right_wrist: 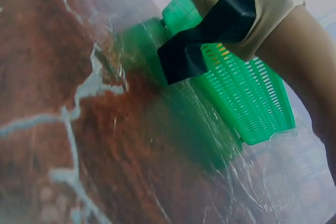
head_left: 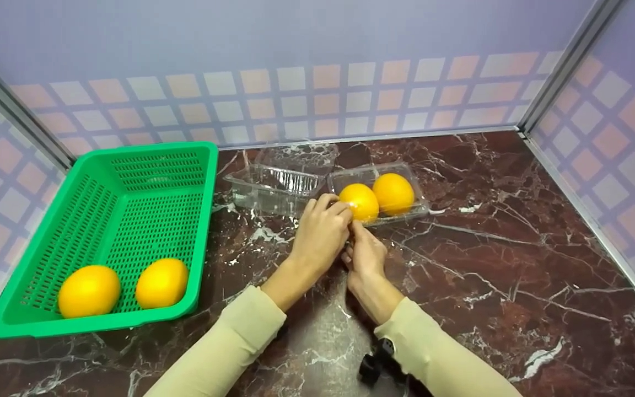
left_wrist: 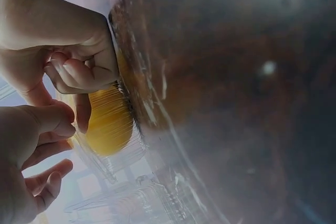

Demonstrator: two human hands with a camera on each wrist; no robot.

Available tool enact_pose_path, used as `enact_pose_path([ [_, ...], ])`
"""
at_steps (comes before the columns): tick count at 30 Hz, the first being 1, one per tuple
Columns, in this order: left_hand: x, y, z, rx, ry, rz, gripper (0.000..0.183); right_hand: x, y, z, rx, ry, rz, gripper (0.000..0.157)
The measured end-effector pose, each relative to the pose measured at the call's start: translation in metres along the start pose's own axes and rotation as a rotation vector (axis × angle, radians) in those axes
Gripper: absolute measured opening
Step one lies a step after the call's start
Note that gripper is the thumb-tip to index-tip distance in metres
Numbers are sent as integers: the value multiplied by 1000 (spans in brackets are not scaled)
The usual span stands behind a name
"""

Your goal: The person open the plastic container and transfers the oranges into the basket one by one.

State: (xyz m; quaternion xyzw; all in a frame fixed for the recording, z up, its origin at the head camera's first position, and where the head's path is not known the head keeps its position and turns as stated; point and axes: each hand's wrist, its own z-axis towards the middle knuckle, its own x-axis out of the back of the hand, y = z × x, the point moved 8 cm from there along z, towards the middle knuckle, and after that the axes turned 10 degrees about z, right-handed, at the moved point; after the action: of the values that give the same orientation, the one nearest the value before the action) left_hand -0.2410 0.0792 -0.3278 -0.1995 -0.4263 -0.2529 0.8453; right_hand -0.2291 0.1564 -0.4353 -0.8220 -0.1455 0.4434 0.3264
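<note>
A clear plastic clamshell box [head_left: 423, 205] with two oranges [head_left: 394, 194] in it sits on the marbled table. At its near left corner my left hand [head_left: 323, 231] pinches the rim with bent fingertips. Just below, my right hand [head_left: 368, 255] grips the same near edge between thumb and forefinger, its other fingers curled under. The left wrist view shows both hands meeting at the box edge, with one orange [left_wrist: 109, 124] behind the ribbed plastic. Beside it, on the left, stands a second clear box [head_left: 273, 196] with its lid raised.
A green basket [head_left: 207, 220] with two oranges [head_left: 90, 291] near its front end stands on the left. Tiled panels [head_left: 306, 99] close off the back and sides of the table. In the right wrist view, a black wrist mount [right_wrist: 210, 38] sits at a sleeve.
</note>
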Motion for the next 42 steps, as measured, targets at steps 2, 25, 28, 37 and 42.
enact_pose_path([
  [2, -1, 0, -1, 4, -5, -18, 12, -1, -1, -1, -3, 7, 16, 43],
  [25, -4, 3, -6, -22, -5, -71, 13, -3, -2, -4, 25, 52, 8, 45],
  [28, -4, 4, -7, -20, -12, -52, 14, -3, -2, -3, 29, 56, 1, 45],
  [37, -4, 4, -8, -18, -22, -110, 16, -3, -2, -5, 26, 57, -9, 45],
  [42, -5, 4, -8, -19, -32, -140, 18, -4, -2, -5, 20, 43, -1, 45],
])
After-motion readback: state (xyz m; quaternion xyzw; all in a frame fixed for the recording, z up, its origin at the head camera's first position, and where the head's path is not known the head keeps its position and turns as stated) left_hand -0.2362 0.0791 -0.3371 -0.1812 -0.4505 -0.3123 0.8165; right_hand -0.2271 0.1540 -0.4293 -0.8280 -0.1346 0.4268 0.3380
